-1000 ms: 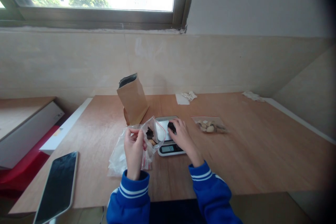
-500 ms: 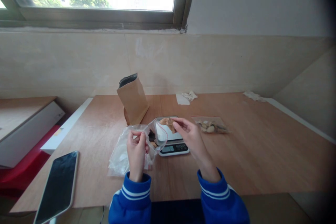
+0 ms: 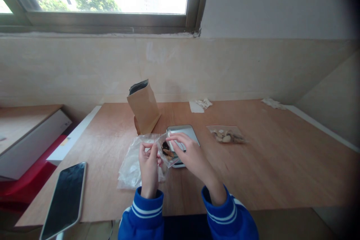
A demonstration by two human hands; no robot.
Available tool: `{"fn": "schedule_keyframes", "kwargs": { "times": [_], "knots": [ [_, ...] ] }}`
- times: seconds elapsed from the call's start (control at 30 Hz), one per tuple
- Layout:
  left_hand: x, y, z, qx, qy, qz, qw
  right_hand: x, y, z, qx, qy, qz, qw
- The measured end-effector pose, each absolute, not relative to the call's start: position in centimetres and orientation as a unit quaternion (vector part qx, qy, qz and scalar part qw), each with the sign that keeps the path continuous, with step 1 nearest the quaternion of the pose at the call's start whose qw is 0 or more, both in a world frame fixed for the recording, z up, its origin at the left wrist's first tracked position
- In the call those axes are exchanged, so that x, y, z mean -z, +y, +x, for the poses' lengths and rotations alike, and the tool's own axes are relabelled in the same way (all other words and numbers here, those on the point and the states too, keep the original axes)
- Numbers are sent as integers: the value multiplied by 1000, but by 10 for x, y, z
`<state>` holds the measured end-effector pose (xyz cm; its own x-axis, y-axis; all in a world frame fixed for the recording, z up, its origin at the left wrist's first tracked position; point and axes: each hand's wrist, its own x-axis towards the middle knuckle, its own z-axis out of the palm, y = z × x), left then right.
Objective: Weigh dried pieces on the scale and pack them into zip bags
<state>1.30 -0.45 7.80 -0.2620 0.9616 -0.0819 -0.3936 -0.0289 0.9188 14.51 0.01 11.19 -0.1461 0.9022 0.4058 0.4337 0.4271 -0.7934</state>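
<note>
My left hand (image 3: 149,161) is closed, pinching the edge of a small clear zip bag (image 3: 161,143). Inside this bag lie a dark piece and a tan dried piece (image 3: 168,153). From the right, my right hand (image 3: 189,153) reaches over to the bag's mouth, its fingertips closed at the upper edge. Under the bag and my right hand is a kitchen scale (image 3: 192,131) with a silver plate; its display is mostly covered. More clear plastic bags (image 3: 129,168) lie flat beneath and left of my left hand.
A brown paper bag (image 3: 144,108) stands open behind the plastic bags. To the right of the scale lies a filled zip bag (image 3: 228,135) of pale dried pieces. A tablet (image 3: 64,195) is at the table's left edge. Crumpled tissue (image 3: 204,103) sits near the wall.
My right hand has moved left to the bag's mouth, and the tan piece it held is now inside the bag. More of the scale's plate shows; its display is now mostly covered.
</note>
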Motion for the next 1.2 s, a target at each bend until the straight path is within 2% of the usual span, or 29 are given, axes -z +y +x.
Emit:
{"fn": "schedule_keyframes", "kwargs": {
  "times": [0.17,0.27,0.4,0.53,0.67,0.77,0.9,0.97,1.2],
  "knots": [
    [-82,-5,17,-678,426,249,544,-89,-25,156,-256,-610,-544,517],
    [-85,-9,24,-693,404,221,555,-71,-41,149,-352,-568,-562,488],
    [-85,-21,32,-692,396,198,571,-68,-56,137,-450,-583,-496,460],
    [-83,-35,38,-668,362,185,624,-74,-60,134,-433,-618,-478,450],
    [-81,-42,44,-629,298,257,671,-72,-57,138,-427,-588,-480,492],
    [-77,-44,43,-622,325,345,623,-71,-55,148,-443,-545,-481,525],
    [-70,-41,36,-671,450,397,436,-68,-54,163,-452,-510,-483,550],
    [-66,-36,32,-677,496,382,386,-62,-53,166,-453,-490,-486,565],
    [-54,-14,28,-593,456,441,495,-47,-49,168,-468,-428,-489,599]
  ]
}}
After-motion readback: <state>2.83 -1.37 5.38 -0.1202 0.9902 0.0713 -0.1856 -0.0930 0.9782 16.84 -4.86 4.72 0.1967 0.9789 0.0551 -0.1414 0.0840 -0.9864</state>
